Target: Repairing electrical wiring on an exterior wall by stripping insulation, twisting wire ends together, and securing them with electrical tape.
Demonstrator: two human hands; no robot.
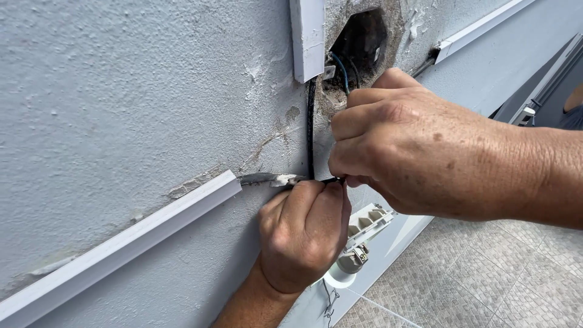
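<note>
Head view: pinching black cable (311, 130) end at wall, below hole (358, 45), between trunking (121, 246) pieces. Left hand (300, 234) closed round it from below, right hand (419, 158) fingertips nipping same spot. Likely mid-splice; next needing steady pull, firm hold.

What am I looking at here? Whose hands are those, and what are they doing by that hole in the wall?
This picture comes from a camera worn on a person's head, so you see what that person sees when looking down at their own two bare hands. The left hand and the right hand meet at a thin black cable and pinch it between their fingertips. The cable runs down a rough grey wall from a ragged hole, where more wires show. White plastic channels for hiding cables are fixed to the wall. Below the hands is a white socket part above a tiled floor.
</note>
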